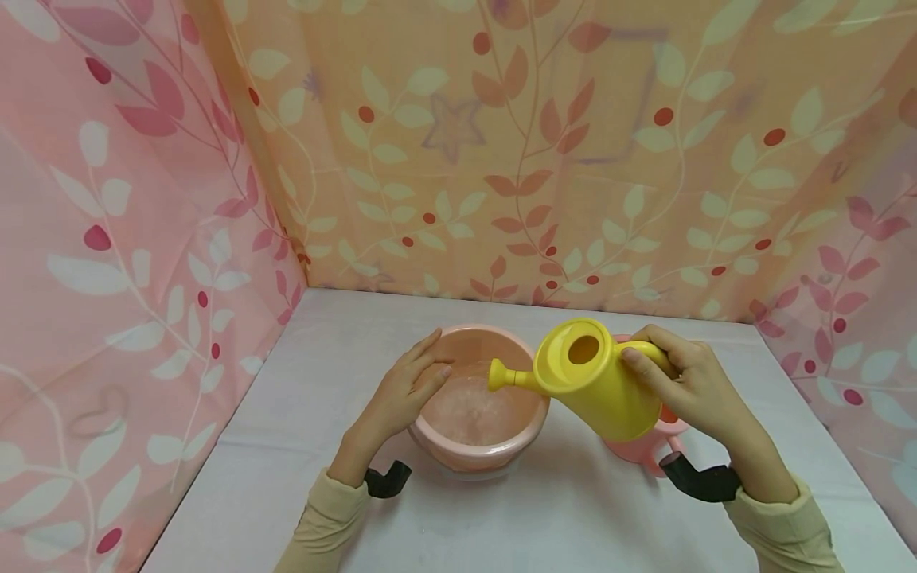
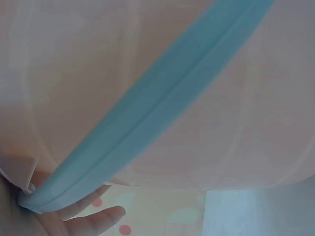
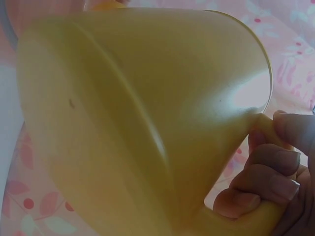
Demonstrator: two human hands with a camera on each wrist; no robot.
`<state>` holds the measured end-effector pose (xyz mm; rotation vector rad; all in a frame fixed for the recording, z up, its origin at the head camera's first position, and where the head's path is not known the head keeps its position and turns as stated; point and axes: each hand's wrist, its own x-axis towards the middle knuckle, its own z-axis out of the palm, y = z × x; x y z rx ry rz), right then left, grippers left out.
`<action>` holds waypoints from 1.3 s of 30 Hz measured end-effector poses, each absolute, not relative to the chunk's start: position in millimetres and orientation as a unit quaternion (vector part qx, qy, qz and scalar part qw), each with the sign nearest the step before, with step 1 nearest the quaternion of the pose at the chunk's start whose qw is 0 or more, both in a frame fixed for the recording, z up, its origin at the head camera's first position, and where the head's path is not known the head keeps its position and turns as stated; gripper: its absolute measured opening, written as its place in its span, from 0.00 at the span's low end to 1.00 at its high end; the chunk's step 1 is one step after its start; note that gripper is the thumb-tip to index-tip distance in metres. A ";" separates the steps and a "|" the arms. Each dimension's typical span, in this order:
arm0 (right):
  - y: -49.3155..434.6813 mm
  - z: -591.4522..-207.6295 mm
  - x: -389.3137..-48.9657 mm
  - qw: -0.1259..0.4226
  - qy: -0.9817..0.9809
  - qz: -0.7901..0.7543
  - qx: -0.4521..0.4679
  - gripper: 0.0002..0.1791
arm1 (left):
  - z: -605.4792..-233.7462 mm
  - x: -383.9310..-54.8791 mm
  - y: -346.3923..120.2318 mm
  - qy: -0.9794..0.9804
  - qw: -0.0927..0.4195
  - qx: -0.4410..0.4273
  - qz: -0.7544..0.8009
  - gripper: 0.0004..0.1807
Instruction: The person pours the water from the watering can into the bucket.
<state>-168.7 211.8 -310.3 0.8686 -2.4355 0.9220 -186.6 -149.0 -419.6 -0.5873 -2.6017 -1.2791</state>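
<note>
A pink bowl with water in it stands on the white table. My left hand rests on its left rim with straight fingers; the left wrist view shows the bowl's side filling the frame, with fingers below it. My right hand grips the handle of a yellow watering can, tilted to the left with its spout over the bowl. In the right wrist view the can's body fills the frame and curled fingers wrap its handle.
A pink cup-like container stands behind and under the can, mostly hidden. Leaf-patterned fabric walls close in the table on the left, back and right. Bare tabletop lies in front of the bowl.
</note>
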 end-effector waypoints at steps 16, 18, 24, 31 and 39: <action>212.3 -312.0 -167.0 0.192 -0.868 0.330 0.315 0.13 | -418.4 -186.3 -148.9 -0.875 0.093 -0.203 -0.430 0.19; 212.3 -312.5 -166.7 0.192 -0.868 0.330 0.318 0.13 | -418.0 -186.1 -148.8 -0.876 0.093 -0.203 -0.428 0.19; 211.7 -312.0 -165.6 0.193 -0.867 0.329 0.320 0.14 | -418.5 -186.7 -148.9 -0.876 0.092 -0.201 -0.428 0.19; 212.3 -313.3 -165.1 0.197 -0.862 0.332 0.328 0.15 | -417.9 -187.1 -149.1 -0.875 0.093 -0.201 -0.429 0.20; 212.6 -314.3 -162.9 0.198 -0.863 0.333 0.325 0.10 | -418.8 -187.2 -148.8 -0.875 0.093 -0.202 -0.430 0.21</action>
